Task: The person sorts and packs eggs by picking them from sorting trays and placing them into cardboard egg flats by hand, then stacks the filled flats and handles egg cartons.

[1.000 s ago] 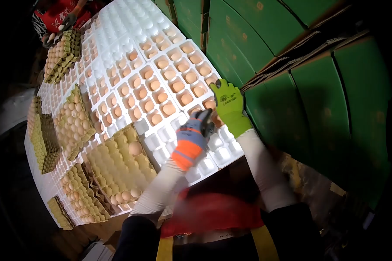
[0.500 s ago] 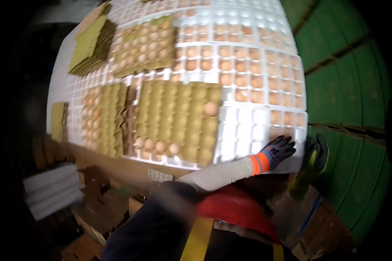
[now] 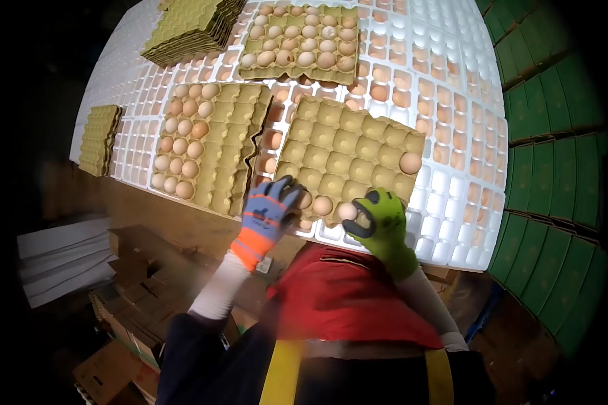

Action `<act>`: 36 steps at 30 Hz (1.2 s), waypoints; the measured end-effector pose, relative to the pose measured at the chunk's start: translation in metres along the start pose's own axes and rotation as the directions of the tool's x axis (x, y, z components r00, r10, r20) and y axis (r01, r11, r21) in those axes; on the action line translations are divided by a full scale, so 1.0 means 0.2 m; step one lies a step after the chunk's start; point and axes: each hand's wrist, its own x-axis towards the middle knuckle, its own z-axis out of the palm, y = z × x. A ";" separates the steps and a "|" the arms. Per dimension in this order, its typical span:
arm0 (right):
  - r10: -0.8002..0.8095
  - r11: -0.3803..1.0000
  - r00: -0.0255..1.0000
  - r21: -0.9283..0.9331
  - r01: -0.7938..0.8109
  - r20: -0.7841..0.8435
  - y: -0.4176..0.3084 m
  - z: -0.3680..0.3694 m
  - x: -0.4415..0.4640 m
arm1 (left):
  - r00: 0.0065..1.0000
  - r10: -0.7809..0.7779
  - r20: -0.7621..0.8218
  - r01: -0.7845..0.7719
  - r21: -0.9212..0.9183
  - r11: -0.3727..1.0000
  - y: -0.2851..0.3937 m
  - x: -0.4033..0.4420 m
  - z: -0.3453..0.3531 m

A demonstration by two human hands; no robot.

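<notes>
My left hand, in a blue-grey and orange glove, is curled at the lower-left corner of a pulp egg tray. Its fingers close on an egg, which they partly cover. A green glove with dark fingertips covers my right hand, whose thumb and fingers wrap round another egg at the same tray's front edge. Between the hands sit a brown egg and a paler egg. One more brown egg lies at the tray's right side.
To the left is a part-filled pulp tray; a full egg tray lies behind. Pulp trays are stacked at the far left. White plastic egg trays spread beneath. Green boxes line the right, cardboard boxes the lower left.
Both hands have moved left from the table's right corner to the front of the pulp tray. They went from open to closed round eggs. The view has shifted too.
</notes>
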 end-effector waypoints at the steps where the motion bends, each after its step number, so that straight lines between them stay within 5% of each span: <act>1: -0.017 0.981 0.998 0.192 0.029 -0.063 -0.01 -0.02 -0.01 | 0.996 0.073 0.053 -0.076 0.058 0.995 -0.04 0.02 0.06; 2: 0.078 0.910 0.993 0.413 -0.035 -0.087 -0.04 -0.05 -0.01 | 0.994 0.104 0.031 -0.106 0.062 0.992 -0.06 0.03 0.10; 4: 0.025 0.860 0.992 0.509 0.042 -0.123 0.02 -0.01 -0.01 | 0.990 0.139 -0.012 -0.138 0.061 0.989 -0.07 0.05 0.11; 7: 0.115 0.813 0.992 0.579 -0.061 -0.057 -0.13 0.01 0.08 | 0.989 -0.083 -0.120 0.014 -0.488 0.873 -0.12 -0.04 0.03; 9: -0.004 0.997 0.998 -0.080 0.008 0.058 -0.24 0.08 0.12 | 0.947 -0.320 0.013 0.142 -0.913 0.382 -0.15 -0.12 0.01; 10: -0.044 0.978 0.999 -0.204 0.049 0.026 -0.22 0.19 0.11 | 0.928 -0.344 0.145 0.138 -0.989 -0.045 -0.17 -0.13 -0.03; 11: -0.083 0.942 0.997 -0.327 0.080 0.003 -0.19 0.29 0.08 | 0.932 -0.314 0.181 0.192 -0.981 0.004 -0.22 -0.13 -0.05; 12: -0.066 0.943 0.998 -0.328 0.060 -0.007 -0.19 0.26 0.08 | 0.968 -0.249 -0.012 0.107 -0.883 0.457 -0.22 -0.07 -0.07; 13: -0.061 0.986 0.997 -0.158 0.054 -0.040 -0.19 0.19 0.10 | 0.981 -0.100 -0.169 -0.020 -0.593 0.805 -0.20 -0.01 -0.11; 14: -0.047 0.999 0.996 0.009 0.048 -0.076 -0.18 0.14 0.10 | 0.998 -0.002 -0.055 -0.022 -0.427 0.904 -0.18 0.04 -0.15; 15: -0.011 1.000 0.996 -0.027 0.008 -0.094 -0.15 0.11 0.07 | 0.994 0.041 0.103 -0.033 -0.083 0.996 -0.15 0.07 -0.16; 16: 0.269 0.819 0.949 0.480 -0.314 0.162 -0.11 0.06 0.01 | 0.982 0.168 0.089 -0.182 0.182 0.966 -0.28 0.03 0.07; 17: 0.364 0.309 0.814 0.766 -0.564 0.453 -0.07 -0.01 -0.07 | 0.985 0.154 0.076 -0.154 -0.011 0.988 -0.36 0.01 0.21; 18: 0.434 0.135 0.776 0.818 -0.559 0.458 -0.12 -0.15 -0.12 | 0.936 0.348 -0.047 -0.346 0.043 0.937 -0.37 0.03 0.18; 19: 0.429 -0.146 0.752 0.860 -0.489 0.500 -0.11 -0.25 -0.24 | 0.956 0.292 0.041 -0.294 0.098 0.951 -0.33 0.04 0.13; 21: 0.645 -0.095 0.713 0.955 -0.282 0.275 0.00 -0.26 -0.52 | 0.967 0.233 0.105 -0.209 -0.197 0.958 -0.22 0.10 -0.09; 23: 0.789 -0.175 0.573 0.975 -0.140 0.224 0.09 -0.35 -0.73 | 0.980 0.006 0.197 0.075 -0.400 0.914 -0.18 0.10 -0.18; 25: 0.981 0.125 0.180 0.935 -0.332 -0.068 0.25 -0.38 -0.89 | 0.900 -0.194 0.390 0.425 -0.694 0.581 -0.12 0.13 -0.16; 27: 0.961 0.278 0.168 0.779 -0.563 -0.222 0.47 -0.46 -1.06 | 0.967 0.062 0.245 0.163 -0.791 0.590 0.04 0.24 -0.07; 29: 0.710 0.453 0.272 0.125 -0.883 -0.650 0.69 -0.38 -1.21 | 0.910 0.167 0.379 0.254 -0.829 0.498 0.42 0.37 -0.06; 30: 0.715 0.447 0.260 0.139 -0.884 -0.649 0.71 -0.39 -1.22 | 0.908 0.335 0.253 -0.079 -0.682 0.727 0.59 0.45 0.00; 31: 0.714 0.458 0.283 0.121 -0.881 -0.641 0.73 -0.39 -1.22 | 0.885 0.380 0.270 -0.040 -0.767 0.640 0.80 0.52 0.01; 33: 0.716 0.473 0.305 0.114 -0.874 -0.628 0.79 -0.40 -1.21 | 0.854 0.507 0.114 -0.275 -0.730 0.626 1.10 0.60 0.20; 35: 0.744 0.624 0.223 0.536 -0.568 -0.630 0.83 -0.40 -1.25 | 0.819 0.573 0.037 -0.455 -0.567 0.687 1.36 0.66 0.46; 36: 0.687 0.678 0.239 0.487 -0.551 -0.686 0.79 -0.46 -1.21 | 0.792 0.606 -0.075 -0.556 -0.499 0.665 1.45 0.68 0.63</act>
